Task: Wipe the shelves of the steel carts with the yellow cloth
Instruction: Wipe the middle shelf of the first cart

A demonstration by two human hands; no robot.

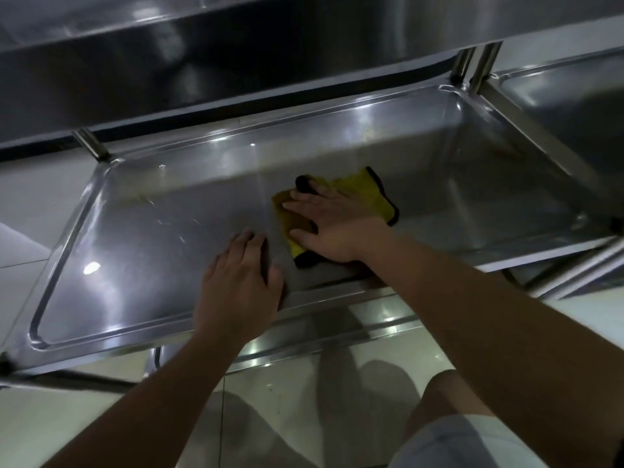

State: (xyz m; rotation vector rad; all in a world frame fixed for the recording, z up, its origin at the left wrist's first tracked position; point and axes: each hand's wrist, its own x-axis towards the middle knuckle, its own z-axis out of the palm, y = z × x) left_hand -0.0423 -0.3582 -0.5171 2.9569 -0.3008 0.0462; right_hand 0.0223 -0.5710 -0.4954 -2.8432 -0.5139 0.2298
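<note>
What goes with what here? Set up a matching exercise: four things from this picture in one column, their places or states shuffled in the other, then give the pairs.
Things
1. yellow cloth
2. left hand
3. right hand
4. second cart's shelf

Places or states
A. resting on the shelf's near rim
B. pressed flat on the cloth, fingers straight
C. at the far right, beside this shelf
D. spread on the shelf floor under a hand

Pairs: 1-D, 2-A, 3-B, 4-C
</note>
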